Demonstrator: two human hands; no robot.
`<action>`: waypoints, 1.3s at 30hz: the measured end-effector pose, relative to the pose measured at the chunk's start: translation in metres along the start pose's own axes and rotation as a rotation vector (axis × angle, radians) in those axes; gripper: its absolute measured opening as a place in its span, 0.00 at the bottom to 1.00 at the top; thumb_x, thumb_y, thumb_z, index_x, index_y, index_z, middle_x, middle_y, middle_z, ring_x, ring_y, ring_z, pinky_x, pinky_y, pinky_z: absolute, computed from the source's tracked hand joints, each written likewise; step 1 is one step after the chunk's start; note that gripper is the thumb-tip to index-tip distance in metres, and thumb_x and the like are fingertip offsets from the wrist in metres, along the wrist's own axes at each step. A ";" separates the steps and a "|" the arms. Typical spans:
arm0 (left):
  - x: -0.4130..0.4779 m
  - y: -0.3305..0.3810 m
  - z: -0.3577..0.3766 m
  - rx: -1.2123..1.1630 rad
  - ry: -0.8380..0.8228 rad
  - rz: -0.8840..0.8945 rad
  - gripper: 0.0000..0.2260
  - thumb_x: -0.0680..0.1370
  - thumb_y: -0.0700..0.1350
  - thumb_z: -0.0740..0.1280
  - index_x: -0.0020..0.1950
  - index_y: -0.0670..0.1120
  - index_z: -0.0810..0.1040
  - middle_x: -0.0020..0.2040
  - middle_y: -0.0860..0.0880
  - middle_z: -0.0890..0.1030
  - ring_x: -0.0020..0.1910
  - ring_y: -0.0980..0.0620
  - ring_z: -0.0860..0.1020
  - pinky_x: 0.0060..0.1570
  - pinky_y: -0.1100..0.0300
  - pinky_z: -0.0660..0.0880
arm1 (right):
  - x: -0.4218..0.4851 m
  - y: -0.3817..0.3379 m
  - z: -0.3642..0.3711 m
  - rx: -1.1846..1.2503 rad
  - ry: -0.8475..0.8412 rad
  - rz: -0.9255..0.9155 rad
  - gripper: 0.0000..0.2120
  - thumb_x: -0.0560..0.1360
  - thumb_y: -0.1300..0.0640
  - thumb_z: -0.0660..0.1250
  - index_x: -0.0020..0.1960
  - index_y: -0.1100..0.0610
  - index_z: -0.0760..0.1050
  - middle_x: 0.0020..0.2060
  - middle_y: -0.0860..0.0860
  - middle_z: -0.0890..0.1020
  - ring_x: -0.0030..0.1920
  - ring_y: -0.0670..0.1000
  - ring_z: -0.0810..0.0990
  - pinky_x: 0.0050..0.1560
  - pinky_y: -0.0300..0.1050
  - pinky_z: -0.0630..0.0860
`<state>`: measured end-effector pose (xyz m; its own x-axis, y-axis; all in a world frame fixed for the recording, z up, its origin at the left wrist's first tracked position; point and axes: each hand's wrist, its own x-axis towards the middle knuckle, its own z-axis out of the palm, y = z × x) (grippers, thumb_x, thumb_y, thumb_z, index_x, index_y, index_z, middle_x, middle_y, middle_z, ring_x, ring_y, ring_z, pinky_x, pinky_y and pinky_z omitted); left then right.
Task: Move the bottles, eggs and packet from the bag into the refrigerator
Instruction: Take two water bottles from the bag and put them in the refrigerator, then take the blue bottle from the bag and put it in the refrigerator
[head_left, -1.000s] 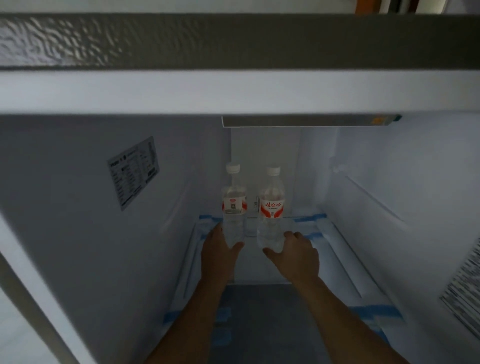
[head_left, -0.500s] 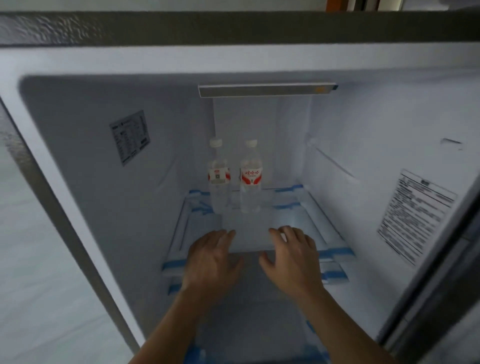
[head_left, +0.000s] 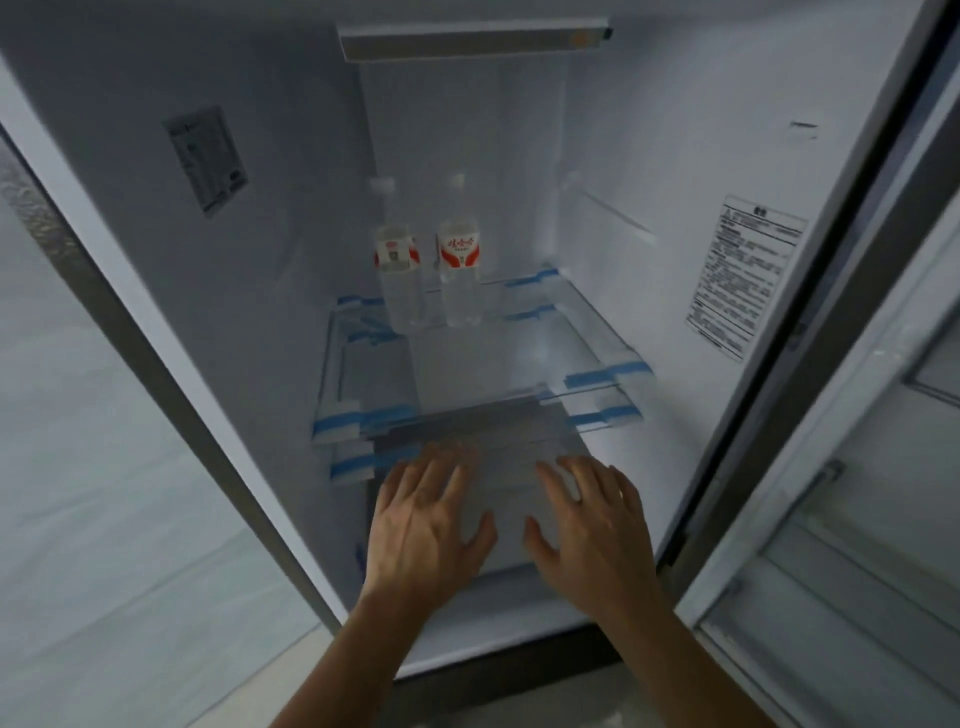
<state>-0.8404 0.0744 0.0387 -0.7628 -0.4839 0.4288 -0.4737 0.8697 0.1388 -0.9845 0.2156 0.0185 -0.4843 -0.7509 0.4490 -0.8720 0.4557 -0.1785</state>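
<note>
Two clear water bottles with red and white labels stand upright side by side at the back of a glass shelf (head_left: 519, 358) in the open refrigerator: the left bottle (head_left: 397, 270) and the right bottle (head_left: 460, 265). My left hand (head_left: 423, 525) and my right hand (head_left: 587, 525) hover palm down in front of the shelf, fingers spread, holding nothing, well apart from the bottles. The bag, eggs and packet are out of view.
The refrigerator's inner walls (head_left: 649, 156) carry printed stickers left and right. The shelf edges bear blue tape. The open door (head_left: 857, 467) with its racks stands at the right. A pale wall and floor lie at the left.
Both hands have let go of the bottles and drawn back out of the refrigerator toward me. The bottles stay standing at the back of the shelf. The view has pulled back and tilted down.
</note>
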 end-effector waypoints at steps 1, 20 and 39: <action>-0.005 -0.001 0.004 -0.002 -0.032 0.018 0.30 0.76 0.64 0.58 0.74 0.51 0.68 0.69 0.47 0.76 0.69 0.45 0.73 0.69 0.43 0.69 | -0.009 -0.002 0.001 -0.006 -0.008 0.022 0.27 0.75 0.40 0.63 0.67 0.54 0.75 0.62 0.55 0.78 0.64 0.56 0.76 0.63 0.58 0.74; -0.095 0.012 0.036 -0.437 -0.293 0.665 0.25 0.77 0.61 0.63 0.70 0.48 0.73 0.66 0.47 0.78 0.66 0.46 0.77 0.63 0.41 0.74 | -0.178 -0.107 -0.021 -0.280 -0.038 0.696 0.29 0.74 0.41 0.62 0.72 0.53 0.72 0.68 0.55 0.76 0.71 0.58 0.72 0.70 0.62 0.68; -0.327 0.178 -0.046 -0.614 -0.470 1.485 0.27 0.77 0.61 0.60 0.73 0.49 0.72 0.71 0.48 0.75 0.70 0.45 0.73 0.68 0.43 0.71 | -0.470 -0.258 -0.128 -0.550 0.068 1.595 0.30 0.75 0.37 0.57 0.73 0.50 0.67 0.70 0.55 0.74 0.72 0.58 0.70 0.72 0.62 0.67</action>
<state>-0.6550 0.3924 -0.0360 -0.4707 0.8521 0.2290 0.8757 0.4195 0.2391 -0.5223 0.5122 -0.0347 -0.7788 0.6033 0.1717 0.5820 0.7971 -0.1609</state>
